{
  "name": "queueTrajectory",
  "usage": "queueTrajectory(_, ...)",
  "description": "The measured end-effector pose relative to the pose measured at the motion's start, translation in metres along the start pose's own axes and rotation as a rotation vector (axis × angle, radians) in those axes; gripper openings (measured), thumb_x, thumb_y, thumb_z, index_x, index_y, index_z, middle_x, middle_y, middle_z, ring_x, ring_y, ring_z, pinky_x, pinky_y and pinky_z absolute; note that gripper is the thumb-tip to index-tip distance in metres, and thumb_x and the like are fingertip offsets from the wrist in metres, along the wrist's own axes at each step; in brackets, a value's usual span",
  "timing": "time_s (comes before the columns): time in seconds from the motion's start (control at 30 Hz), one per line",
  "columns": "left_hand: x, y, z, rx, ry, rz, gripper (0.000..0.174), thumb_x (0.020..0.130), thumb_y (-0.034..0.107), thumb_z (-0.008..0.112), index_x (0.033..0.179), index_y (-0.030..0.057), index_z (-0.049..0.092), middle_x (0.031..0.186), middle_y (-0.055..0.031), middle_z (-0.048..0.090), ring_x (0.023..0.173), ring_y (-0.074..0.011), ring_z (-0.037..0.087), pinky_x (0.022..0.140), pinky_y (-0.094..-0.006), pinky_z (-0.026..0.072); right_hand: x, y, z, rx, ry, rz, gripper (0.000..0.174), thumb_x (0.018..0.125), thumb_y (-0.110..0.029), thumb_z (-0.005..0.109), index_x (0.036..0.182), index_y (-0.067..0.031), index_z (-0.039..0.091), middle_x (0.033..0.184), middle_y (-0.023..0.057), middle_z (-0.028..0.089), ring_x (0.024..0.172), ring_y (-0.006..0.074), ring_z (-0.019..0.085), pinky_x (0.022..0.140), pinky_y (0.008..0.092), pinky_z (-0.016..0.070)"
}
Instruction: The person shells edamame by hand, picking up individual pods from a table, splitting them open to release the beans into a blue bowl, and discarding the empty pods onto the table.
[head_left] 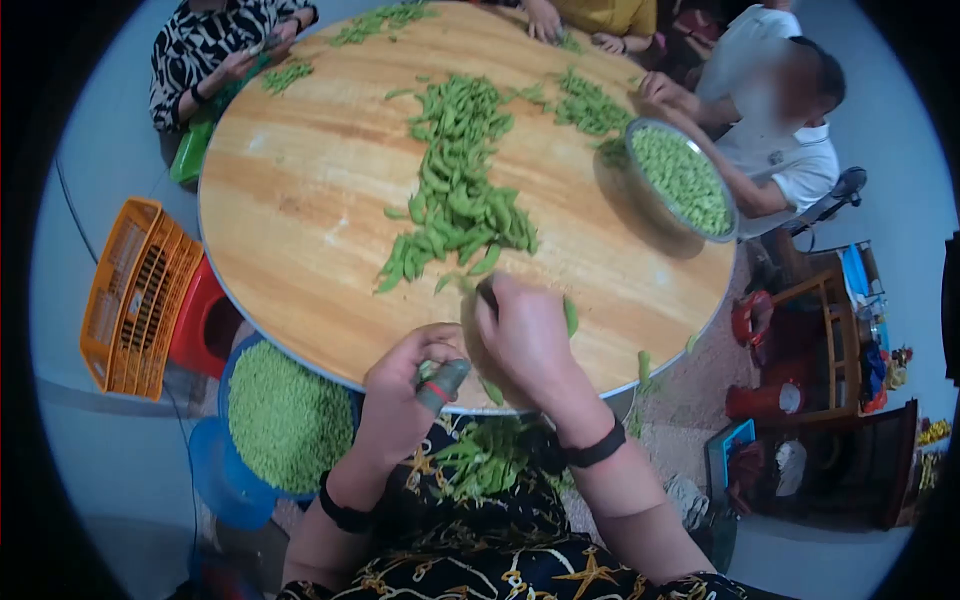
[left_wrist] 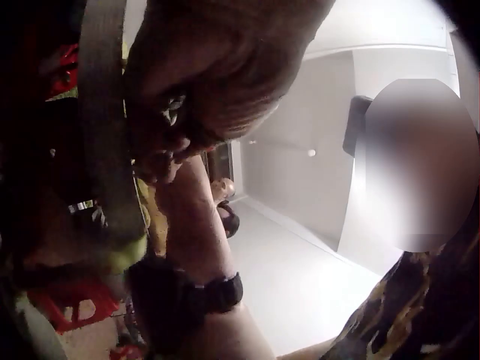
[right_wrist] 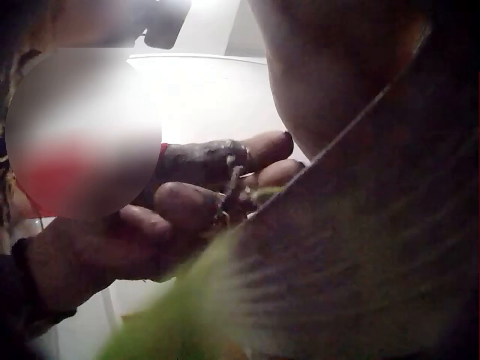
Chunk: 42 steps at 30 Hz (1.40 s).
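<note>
Long piles of green pods [head_left: 455,190] lie on the round wooden table [head_left: 290,220]. My left hand [head_left: 400,395] is at the near edge, its fingers curled round small pale green beans [head_left: 428,368]; a grey cover with a red band wraps one digit. That covered digit [right_wrist: 202,159] also shows in the right wrist view. To its right, my right hand [head_left: 530,335] is over the table just below the pile, knuckles up, with something dark at its fingertips; what it holds is hidden. A loose pod [head_left: 571,316] lies beside it.
A bowl of shelled beans [head_left: 680,180] stands at the table's right, near a person in white [head_left: 800,165]. At lower left are a tub of beans [head_left: 285,415], a red stool [head_left: 200,320] and an orange crate [head_left: 135,300]. Green scraps [head_left: 485,455] rest on the lap.
</note>
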<state>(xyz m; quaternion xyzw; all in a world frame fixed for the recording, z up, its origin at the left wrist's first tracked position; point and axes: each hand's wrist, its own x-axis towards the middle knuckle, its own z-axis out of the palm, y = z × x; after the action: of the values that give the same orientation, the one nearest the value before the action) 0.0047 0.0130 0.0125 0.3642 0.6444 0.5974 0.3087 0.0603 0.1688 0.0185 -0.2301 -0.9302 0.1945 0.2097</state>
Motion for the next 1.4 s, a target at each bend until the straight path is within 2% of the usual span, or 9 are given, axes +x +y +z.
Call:
queueTrajectory(0.07,0.006,0.003,0.001,-0.491,0.2,-0.103,0.028,0.084,0.006,0.06,0.111,0.0007,0.054,0.087,-0.0024,0.057,0.07,-0.0061,0.052,0.06,-0.0202,0.0435,-0.007,-0.001,-0.008,0.033,0.031,-0.016,0.016,0.078,-0.015,0.059,0.078,0.0012,0.056,0.064,0.017,0.06,0.058,0.0292,0.061,0.054,0.0381,0.0468)
queueTrajectory(0.2,0.023,-0.003,0.003,-0.867,0.096,-0.156,0.025,0.086,0.006,0.055,0.111,0.0018,0.053,0.087,-0.0003,0.057,0.065,-0.0042,0.048,0.051,-0.016,0.0336,-0.023,-0.012,-0.019,0.783,-0.225,0.181,0.016,0.085,-0.012,0.055,0.093,0.002,0.058,0.073,0.0001,0.057,0.068,0.0063,0.05,0.063,0.0234,0.0443)
queueTrajectory(0.7,0.02,-0.011,0.011,-0.776,0.276,-0.03,0.009,0.086,0.012,0.059,0.089,0.0042,0.056,0.078,0.0002,0.057,0.062,-0.0036,0.048,0.053,-0.0169,0.0358,-0.035,-0.021,-0.034,1.224,-0.575,0.363,0.024,0.096,-0.019,0.039,0.081,-0.0044,0.051,0.064,-0.003,0.048,0.051,0.0039,0.038,0.045,0.0188,0.0287)
queueTrajectory(0.93,0.017,-0.006,-0.005,-0.924,-0.016,-0.034,0.013,0.084,0.013,0.061,0.09,0.0036,0.053,0.075,0.0011,0.051,0.065,-0.0046,0.045,0.056,-0.0174,0.0338,-0.035,-0.024,-0.032,1.49,-0.661,0.631,0.02,0.095,-0.017,0.041,0.083,-0.005,0.052,0.063,-0.0033,0.048,0.049,0.0025,0.037,0.042,0.0172,0.0265)
queueTrajectory(1.0,0.017,-0.006,-0.002,-0.943,-0.008,-0.047,0.014,0.083,0.012,0.062,0.09,0.0036,0.053,0.076,0.0014,0.05,0.068,-0.005,0.046,0.059,-0.0177,0.0355,-0.037,-0.021,-0.026,1.354,-0.573,0.452,0.016,0.093,-0.014,0.043,0.084,-0.0045,0.052,0.063,-0.0031,0.049,0.049,0.0026,0.039,0.042,0.017,0.0279)
queueTrajectory(1.07,0.019,-0.009,0.009,-0.383,0.228,0.133,0.013,0.081,0.007,0.064,0.087,0.0017,0.053,0.077,0.0003,0.052,0.069,-0.0052,0.046,0.062,-0.0193,0.0391,-0.037,-0.021,-0.024,1.142,-0.5,0.398,0.012,0.092,-0.011,0.045,0.085,-0.0039,0.053,0.063,-0.0023,0.051,0.049,0.003,0.041,0.043,0.0177,0.0302)
queueTrajectory(1.13,0.019,-0.016,0.004,-0.214,0.172,0.08,0.019,0.081,0.002,0.062,0.095,0.0043,0.05,0.087,0.0014,0.05,0.077,-0.006,0.048,0.066,-0.0187,0.041,-0.038,-0.018,-0.017,0.683,-0.187,0.041,0.012,0.091,-0.01,0.046,0.085,-0.0033,0.053,0.062,-0.0018,0.052,0.048,0.0034,0.042,0.042,0.0182,0.0319)
queueTrajectory(1.27,0.016,-0.011,0.007,-0.292,0.184,0.013,0.023,0.083,0.002,0.059,0.104,0.0041,0.05,0.09,0.0009,0.051,0.075,-0.0041,0.049,0.059,-0.0163,0.0411,-0.036,-0.008,-0.023,1.363,-0.449,0.57,0.014,0.091,-0.012,0.046,0.083,-0.0031,0.053,0.061,-0.0015,0.052,0.045,0.0032,0.041,0.04,0.018,0.0305)
queueTrajectory(1.4,0.013,-0.011,0.011,-0.271,0.239,-0.015,0.026,0.084,-0.001,0.055,0.11,0.0006,0.051,0.09,-0.0004,0.052,0.074,-0.0053,0.051,0.064,-0.0176,0.0442,-0.041,-0.003,-0.026,1.181,-0.479,0.458,0.016,0.091,-0.015,0.049,0.084,-0.0025,0.055,0.063,-0.0014,0.053,0.047,0.0025,0.042,0.041,0.0179,0.0311)
